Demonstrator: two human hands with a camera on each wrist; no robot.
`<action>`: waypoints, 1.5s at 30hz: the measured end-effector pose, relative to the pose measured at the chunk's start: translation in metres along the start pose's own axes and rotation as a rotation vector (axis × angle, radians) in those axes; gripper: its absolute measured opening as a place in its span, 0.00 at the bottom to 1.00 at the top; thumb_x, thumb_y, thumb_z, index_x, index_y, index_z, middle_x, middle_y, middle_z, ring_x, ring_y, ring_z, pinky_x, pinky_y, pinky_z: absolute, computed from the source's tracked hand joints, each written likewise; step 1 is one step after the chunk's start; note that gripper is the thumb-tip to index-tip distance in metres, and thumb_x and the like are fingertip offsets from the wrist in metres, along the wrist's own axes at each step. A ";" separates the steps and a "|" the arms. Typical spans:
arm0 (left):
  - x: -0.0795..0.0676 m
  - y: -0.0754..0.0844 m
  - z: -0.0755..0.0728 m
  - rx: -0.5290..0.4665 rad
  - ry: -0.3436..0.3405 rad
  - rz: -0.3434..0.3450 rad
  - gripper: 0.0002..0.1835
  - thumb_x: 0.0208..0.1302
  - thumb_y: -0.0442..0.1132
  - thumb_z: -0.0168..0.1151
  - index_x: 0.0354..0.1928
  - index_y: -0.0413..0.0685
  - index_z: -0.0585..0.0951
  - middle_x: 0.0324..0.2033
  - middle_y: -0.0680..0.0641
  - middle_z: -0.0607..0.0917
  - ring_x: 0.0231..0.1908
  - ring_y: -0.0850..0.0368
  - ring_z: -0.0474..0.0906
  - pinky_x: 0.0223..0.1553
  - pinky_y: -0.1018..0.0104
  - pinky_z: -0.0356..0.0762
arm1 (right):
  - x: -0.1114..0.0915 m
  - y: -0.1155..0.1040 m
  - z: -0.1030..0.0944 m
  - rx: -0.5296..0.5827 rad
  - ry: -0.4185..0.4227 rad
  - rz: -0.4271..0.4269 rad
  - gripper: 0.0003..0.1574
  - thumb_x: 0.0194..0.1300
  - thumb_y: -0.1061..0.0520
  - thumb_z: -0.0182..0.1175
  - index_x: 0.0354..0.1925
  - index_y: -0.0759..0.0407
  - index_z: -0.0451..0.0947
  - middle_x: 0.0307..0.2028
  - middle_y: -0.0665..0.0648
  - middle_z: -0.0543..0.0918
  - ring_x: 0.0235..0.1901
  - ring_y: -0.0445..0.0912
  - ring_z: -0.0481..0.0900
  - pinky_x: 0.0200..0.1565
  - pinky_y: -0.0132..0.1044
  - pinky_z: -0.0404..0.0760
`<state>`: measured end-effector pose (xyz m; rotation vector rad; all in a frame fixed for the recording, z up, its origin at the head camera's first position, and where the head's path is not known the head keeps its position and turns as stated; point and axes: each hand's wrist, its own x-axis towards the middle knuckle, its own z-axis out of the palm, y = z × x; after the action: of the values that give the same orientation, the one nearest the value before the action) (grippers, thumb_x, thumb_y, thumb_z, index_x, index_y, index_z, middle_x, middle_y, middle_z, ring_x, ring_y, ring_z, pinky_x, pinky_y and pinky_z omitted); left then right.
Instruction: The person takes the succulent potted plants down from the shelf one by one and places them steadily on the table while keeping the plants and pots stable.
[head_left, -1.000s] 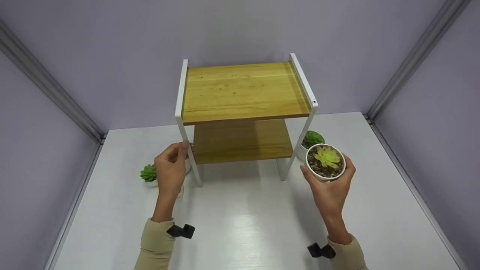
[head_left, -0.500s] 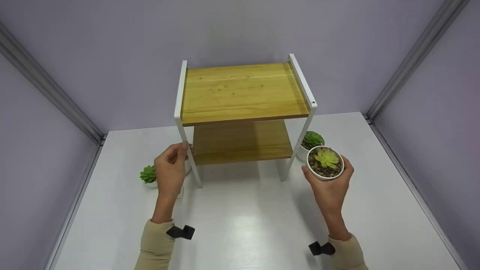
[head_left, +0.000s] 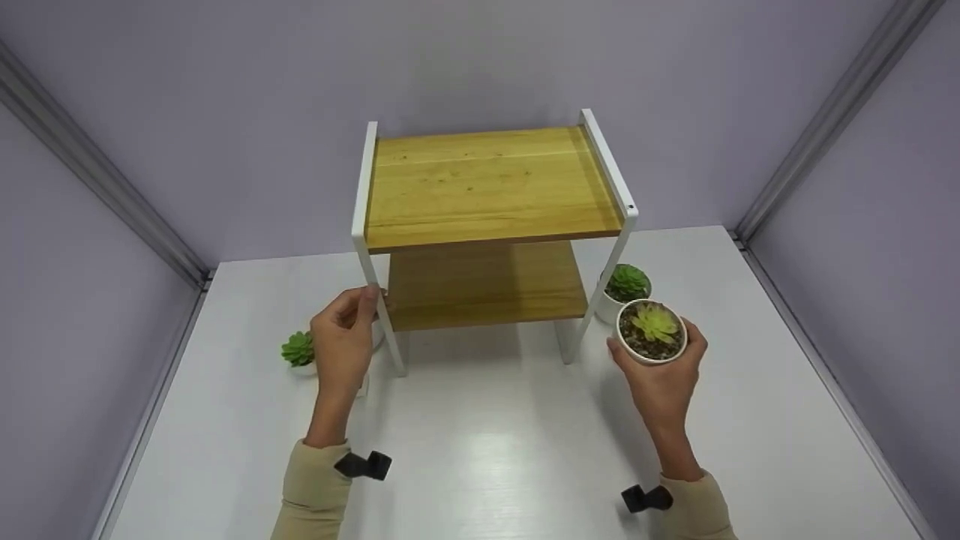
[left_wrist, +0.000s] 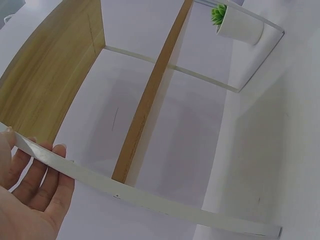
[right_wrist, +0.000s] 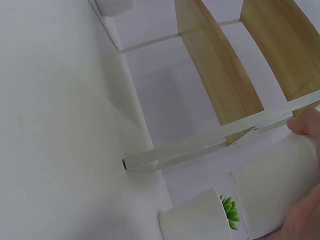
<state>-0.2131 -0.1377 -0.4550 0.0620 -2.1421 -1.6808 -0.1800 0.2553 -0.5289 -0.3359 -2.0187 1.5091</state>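
Observation:
A small two-tier shelf [head_left: 491,187] with wooden boards and white side frames stands at the back of the table. My left hand [head_left: 341,337] grips its left front leg between thumb and fingers, below the top board; the left wrist view has the fingers curled at the white leg [left_wrist: 95,181]. In my right hand [head_left: 664,390] is a potted succulent [head_left: 654,324], yellow-green, its white pot [right_wrist: 277,182] held round the side with the plant facing up. It is raised off the table, right of the shelf, overlapping a darker green potted succulent [head_left: 627,283] behind.
Another green succulent [head_left: 298,348] stands left of the shelf, partly hidden by my left hand. More white pot shows between that hand and the shelf leg. The white table [head_left: 480,457] is enclosed by pale walls [head_left: 480,60] at back and sides.
My right hand has lowered the potted succulent slightly, toward me, showing more of the pot behind it. The left hand keeps its grip on the shelf leg.

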 end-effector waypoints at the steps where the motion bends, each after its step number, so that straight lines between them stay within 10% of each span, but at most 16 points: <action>1: 0.000 0.000 0.000 0.000 -0.002 0.000 0.18 0.78 0.51 0.60 0.48 0.44 0.90 0.43 0.40 0.92 0.44 0.61 0.87 0.49 0.74 0.83 | 0.000 0.001 0.000 -0.001 -0.003 0.005 0.65 0.50 0.60 0.84 0.74 0.66 0.54 0.71 0.63 0.71 0.71 0.52 0.71 0.71 0.56 0.72; 45: -0.001 0.001 -0.002 -0.007 -0.018 -0.024 0.19 0.78 0.51 0.61 0.50 0.44 0.89 0.47 0.39 0.91 0.45 0.59 0.86 0.51 0.72 0.82 | 0.012 0.057 0.006 -0.145 -0.116 0.178 0.67 0.50 0.53 0.84 0.75 0.61 0.51 0.72 0.71 0.68 0.74 0.63 0.69 0.73 0.61 0.70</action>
<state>-0.2114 -0.1387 -0.4537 0.0712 -2.1569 -1.7089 -0.2019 0.2754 -0.5798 -0.5091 -2.2465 1.5213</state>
